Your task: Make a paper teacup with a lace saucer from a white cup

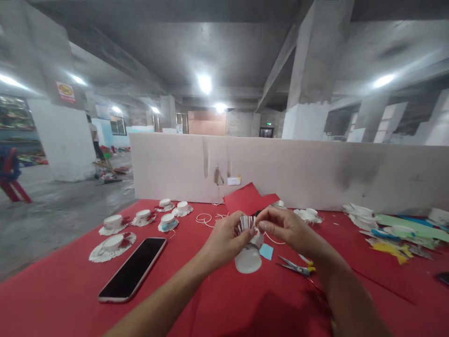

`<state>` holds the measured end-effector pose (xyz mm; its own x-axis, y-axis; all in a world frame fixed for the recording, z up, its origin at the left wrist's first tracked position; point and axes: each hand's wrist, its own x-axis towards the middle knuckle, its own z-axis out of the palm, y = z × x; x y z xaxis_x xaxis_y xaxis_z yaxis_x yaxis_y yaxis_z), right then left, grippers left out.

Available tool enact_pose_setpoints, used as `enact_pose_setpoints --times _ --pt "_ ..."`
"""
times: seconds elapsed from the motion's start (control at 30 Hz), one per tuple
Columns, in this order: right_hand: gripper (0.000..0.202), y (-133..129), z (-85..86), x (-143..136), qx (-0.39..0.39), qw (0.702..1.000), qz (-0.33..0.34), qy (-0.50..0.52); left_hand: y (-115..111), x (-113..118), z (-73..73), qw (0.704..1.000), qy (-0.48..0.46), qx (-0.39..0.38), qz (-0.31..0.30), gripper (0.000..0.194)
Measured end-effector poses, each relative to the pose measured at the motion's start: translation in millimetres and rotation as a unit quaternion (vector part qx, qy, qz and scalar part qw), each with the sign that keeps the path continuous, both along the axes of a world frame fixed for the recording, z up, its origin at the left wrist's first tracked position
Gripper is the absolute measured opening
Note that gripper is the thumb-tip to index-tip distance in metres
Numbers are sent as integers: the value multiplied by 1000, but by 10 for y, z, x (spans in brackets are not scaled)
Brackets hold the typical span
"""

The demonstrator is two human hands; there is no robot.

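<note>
A white paper cup is tilted with its round base toward me, its rim side cut into narrow strips. My left hand is closed around the cup's side, thumb on top. At the strips, the fingers of my right hand are pinched together on the cut edge; a single strip seems to be between them, though the fingertips partly hide it. Under the cup's right side lies a small light blue paper square. Yellow-handled scissors rest on the red table just right of it.
A phone lies at left, near several cut, flared cups. White string and red paper sit behind my hands. Coloured paper scraps are piled at right. A pale board stands along the table's far edge.
</note>
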<state>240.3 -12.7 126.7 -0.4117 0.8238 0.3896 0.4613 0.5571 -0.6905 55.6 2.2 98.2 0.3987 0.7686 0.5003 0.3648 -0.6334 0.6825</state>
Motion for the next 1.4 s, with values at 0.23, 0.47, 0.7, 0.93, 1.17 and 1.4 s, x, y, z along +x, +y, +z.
enact_pose_setpoints --times 0.23,0.47,0.7,0.93,1.17,1.4 --pt "35 75 -25 33 -66 997 42 -6 20 -15 3 1000 -16 6 -5 23" --pt "36 92 -65 1 -106 991 70 44 56 -26 -5 999 -26 4 -19 26" --pt "35 116 -94 -41 -130 988 50 66 27 -23 -7 1000 -22 9 -17 23" --pt "29 77 -48 -40 -98 995 23 15 24 -4 -6 1000 -5 6 -4 22" --pt "26 39 -32 -50 24 992 -62 -111 33 36 -34 999 -23 37 16 19" --pt "24 0 -21 -36 61 986 -72 -141 44 52 -83 999 -46 2 1 24"
